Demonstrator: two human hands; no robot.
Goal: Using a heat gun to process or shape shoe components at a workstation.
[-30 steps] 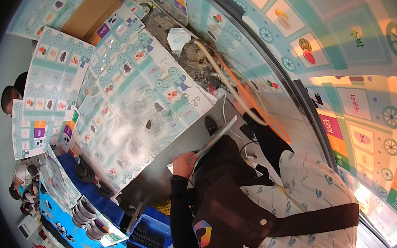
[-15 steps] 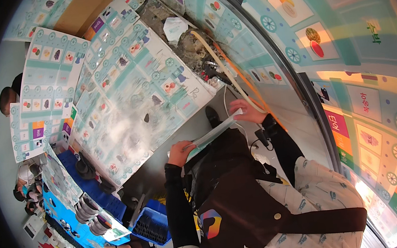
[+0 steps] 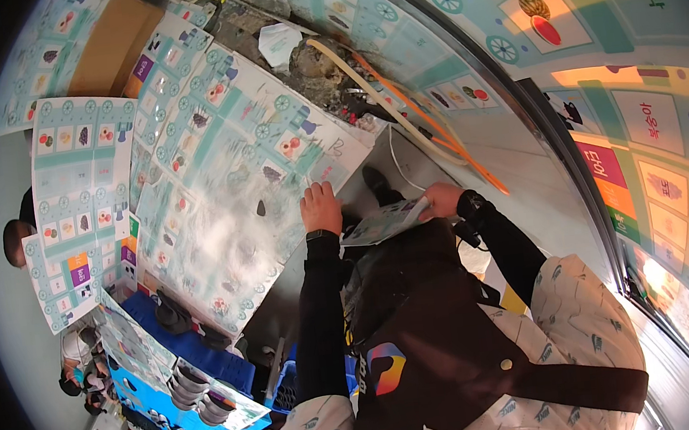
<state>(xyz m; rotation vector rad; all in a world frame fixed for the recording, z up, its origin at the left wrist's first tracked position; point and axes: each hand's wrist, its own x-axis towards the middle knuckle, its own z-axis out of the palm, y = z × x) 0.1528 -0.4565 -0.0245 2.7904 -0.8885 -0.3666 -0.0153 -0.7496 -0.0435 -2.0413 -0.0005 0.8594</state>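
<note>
Right of centre in the frame, I can see the person's right hand [image 3: 444,199] gripping the right end of a printed sheet [image 3: 385,221], which lies at a tilt above the person's lap, near the middle of the frame. The left hand [image 3: 321,209], at centre, has its fingers bent, at the near edge of a desk [image 3: 239,236]; from here I cannot tell whether it holds anything. The sheet's left end reaches close to the left wrist. Below the hands is a dark apron [image 3: 431,315], and just above the sheet a black shoe [image 3: 375,181] shows. The desk is covered with fruit-patterned paper, smeared grey, and a small dark piece [image 3: 261,208] lies on it left of the left hand. Above the right hand, a beige hose [image 3: 374,97] and an orange hose [image 3: 426,114] run side by side. A white crumpled object [image 3: 280,45] sits at upper centre, brown cardboard [image 3: 112,44] at upper left. Down at lower left are dark curved pieces [image 3: 186,388] and, beside them, a blue bin [image 3: 285,386].
</note>
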